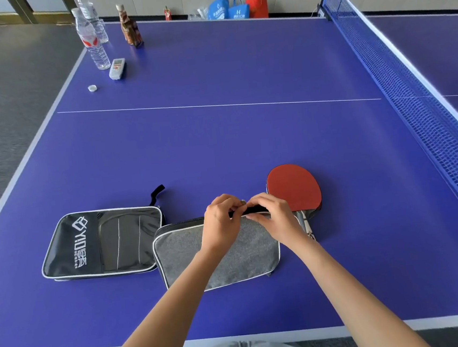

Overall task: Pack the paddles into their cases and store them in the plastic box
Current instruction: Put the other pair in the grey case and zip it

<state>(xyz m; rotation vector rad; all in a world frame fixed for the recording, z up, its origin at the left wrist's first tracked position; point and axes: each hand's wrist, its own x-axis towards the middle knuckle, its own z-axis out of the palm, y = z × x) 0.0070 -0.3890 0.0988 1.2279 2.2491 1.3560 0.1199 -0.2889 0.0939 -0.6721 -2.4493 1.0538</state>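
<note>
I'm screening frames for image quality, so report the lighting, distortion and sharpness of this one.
Head view: even, soft light, faint shadows under the left hand and right hand on the grey case; mild sheen on the black case; wide-angle bending of the table edges and net; the bottles look slightly soft.
</note>
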